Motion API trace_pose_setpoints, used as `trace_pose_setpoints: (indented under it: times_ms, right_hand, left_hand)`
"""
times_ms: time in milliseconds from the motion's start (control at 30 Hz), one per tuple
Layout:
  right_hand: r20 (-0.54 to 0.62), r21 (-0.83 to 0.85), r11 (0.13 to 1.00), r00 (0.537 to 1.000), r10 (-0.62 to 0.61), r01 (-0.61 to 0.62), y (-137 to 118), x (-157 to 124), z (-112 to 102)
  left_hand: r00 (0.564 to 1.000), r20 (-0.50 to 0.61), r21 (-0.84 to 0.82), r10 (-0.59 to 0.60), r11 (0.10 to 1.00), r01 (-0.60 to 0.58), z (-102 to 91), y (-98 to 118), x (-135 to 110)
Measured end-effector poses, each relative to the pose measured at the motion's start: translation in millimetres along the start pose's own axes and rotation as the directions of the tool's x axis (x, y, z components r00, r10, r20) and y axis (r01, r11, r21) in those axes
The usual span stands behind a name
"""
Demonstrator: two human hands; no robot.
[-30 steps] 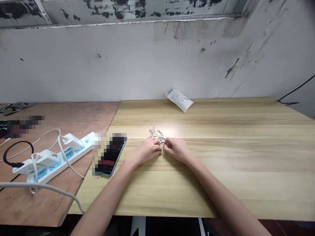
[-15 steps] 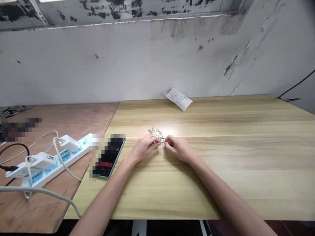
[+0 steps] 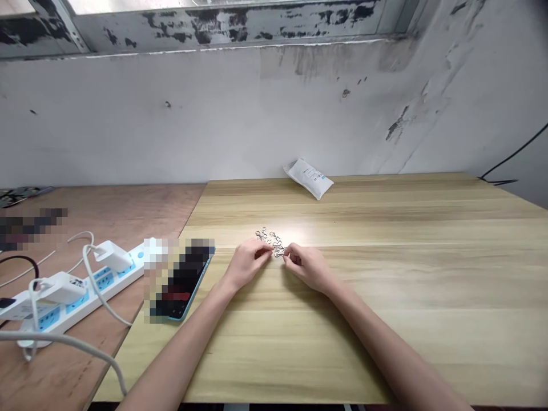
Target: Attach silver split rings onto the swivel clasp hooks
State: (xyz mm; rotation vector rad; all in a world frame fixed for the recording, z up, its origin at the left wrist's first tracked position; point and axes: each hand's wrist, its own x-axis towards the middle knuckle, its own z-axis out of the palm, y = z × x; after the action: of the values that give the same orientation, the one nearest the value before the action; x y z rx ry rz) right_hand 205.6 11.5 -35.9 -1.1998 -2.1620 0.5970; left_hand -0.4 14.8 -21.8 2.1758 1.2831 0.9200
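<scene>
A small heap of silvery metal clasps lies on the light wooden table, near its middle. My left hand rests on the table just below the heap, its fingertips pinched at one clasp on the heap's near edge. My right hand sits to the right, fingers curled and pinching a clasp at the same spot. The two sets of fingertips almost meet. The clasps are too small to make out in detail.
A white sealed pouch lies at the table's far edge by the wall. A phone with a blue case lies left of my hands. On the darker board to the left sits a white power strip with chargers and cables.
My hands stay at the near edge of the clasp heap; the left fingers have uncurled slightly toward the right hand. The view has shifted a little, sliding the power strip left.
</scene>
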Motion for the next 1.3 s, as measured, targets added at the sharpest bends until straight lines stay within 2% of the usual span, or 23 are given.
trace_pose_setpoints:
  times_ms: [200,400,667,833,1033,1167,1300]
  right_hand:
    - [-0.008,0.052,0.998,1.0,-0.028,0.028,0.8,0.9,4.1]
    - [-0.024,-0.006,0.997,0.997,-0.073,0.072,-3.5,0.6,1.1]
    - [-0.024,-0.032,0.996,0.997,-0.079,0.078,-4.4,0.8,-1.9]
    - [-0.053,-0.025,0.996,0.995,-0.089,0.088,-3.5,1.7,-0.5]
    - [-0.134,-0.047,0.995,0.987,-0.093,0.088,0.7,3.5,-0.8]
    - [-0.198,-0.047,0.995,0.975,-0.097,0.09,3.5,3.0,-3.4]
    - [-0.198,-0.059,0.994,0.975,-0.103,0.093,5.1,2.0,-4.4]
  left_hand:
    - [0.997,-0.045,-0.025,0.062,0.998,-0.063,2.3,-1.0,1.2]
    - [0.998,-0.046,-0.155,0.036,0.987,-0.043,4.8,-0.9,0.1]
    - [0.994,-0.104,0.013,0.035,0.999,-0.034,3.4,-1.7,1.6]
    - [0.994,-0.078,0.034,0.078,0.997,-0.076,3.0,0.7,0.7]
    - [0.995,-0.076,0.004,0.063,0.998,-0.063,6.9,1.6,-0.1]
    - [0.992,-0.108,-0.002,0.072,0.997,-0.073,9.8,4.3,0.2]
    - [0.989,-0.147,0.039,0.025,0.999,-0.02,9.4,6.3,-1.2]
